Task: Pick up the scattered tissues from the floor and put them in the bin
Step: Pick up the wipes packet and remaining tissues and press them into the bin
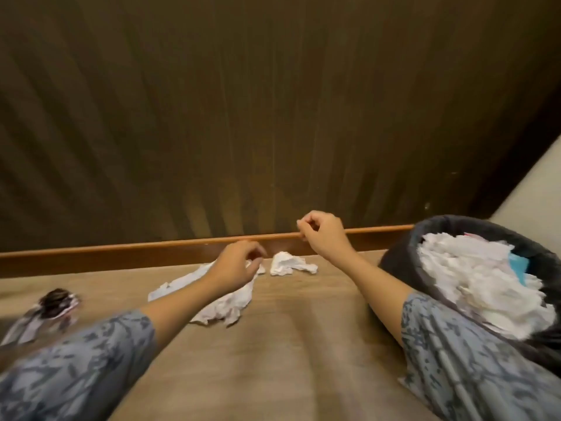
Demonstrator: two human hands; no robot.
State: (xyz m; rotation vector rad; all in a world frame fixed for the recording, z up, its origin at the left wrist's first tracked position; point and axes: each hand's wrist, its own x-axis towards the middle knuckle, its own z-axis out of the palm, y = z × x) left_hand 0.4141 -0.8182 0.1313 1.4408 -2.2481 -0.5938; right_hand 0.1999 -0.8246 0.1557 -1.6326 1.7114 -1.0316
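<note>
A large crumpled white tissue (pixel 224 302) lies on the wooden floor in front of me, with a smaller crumpled tissue (pixel 288 264) just beyond it near the skirting board. My left hand (pixel 239 262) hovers over the far end of the large tissue, fingers loosely curled, holding nothing I can see. My right hand (pixel 321 235) is raised above the small tissue with curled fingers and no tissue in it. The black bin (pixel 403 253) stands at the right, filled with white tissues (pixel 473 278).
A brown curtain (pixel 243 117) hangs down to an orange-brown skirting board (pixel 121 253) along the far edge. A blurred dark and white object (pixel 51 305) lies on the floor at the left. A pale wall (pixel 534 189) shows at the right.
</note>
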